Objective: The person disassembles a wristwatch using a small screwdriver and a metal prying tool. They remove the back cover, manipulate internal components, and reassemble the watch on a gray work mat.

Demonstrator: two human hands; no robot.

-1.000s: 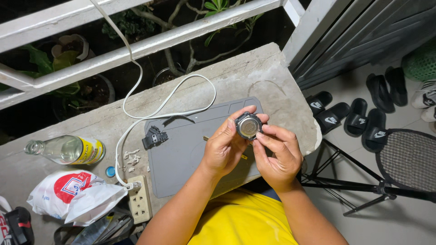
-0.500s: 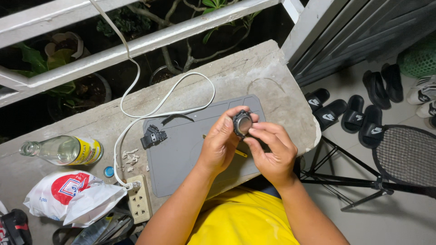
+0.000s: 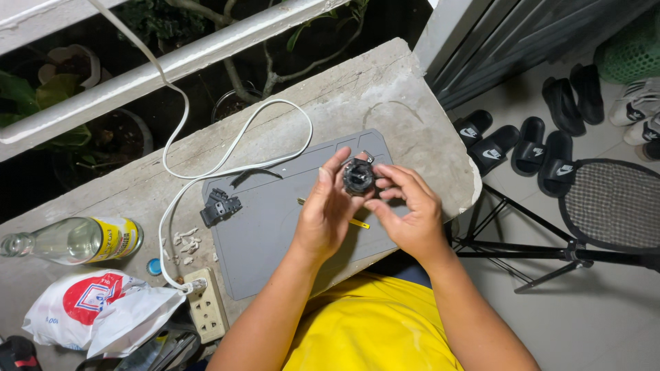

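Round black part point(image 3: 358, 176), small and dark with a paler ring on its face, sits pinched between both hands above the far half of a grey mat point(image 3: 275, 227). Its flat round face is turned up toward the camera; being roughly as wide as it is long, it shows no clear long axis, and finer detail is too small to tell.

The left hand point(image 3: 326, 213) grips it from the left, thumb and fingertips curled up around its rim, wrist bent back, forearm running down toward the yellow shirt point(image 3: 371, 330). The right hand point(image 3: 412, 213) closes on it from the right with fingertips stacked against its edge, palm facing left, forearm angling down to the lower right.

Under the hands a thin yellow-handled tool point(image 3: 357, 223) lies on the mat. A smaller black piece point(image 3: 220, 205) rests at the mat's left edge, with pale crumbs point(image 3: 184, 240) just beside it on the concrete worktop point(image 3: 385, 89). A white cable point(image 3: 234, 154) loops across the worktop to a power strip point(image 3: 206, 306). Farther left lie a clear bottle point(image 3: 69, 240) on its side, a blue cap point(image 3: 155, 266) and a white plastic bag point(image 3: 96, 309). Well apart, on the floor to the right, are black sandals point(image 3: 529, 141), a racket-shaped swatter point(image 3: 612, 203) and a tripod point(image 3: 536, 251).
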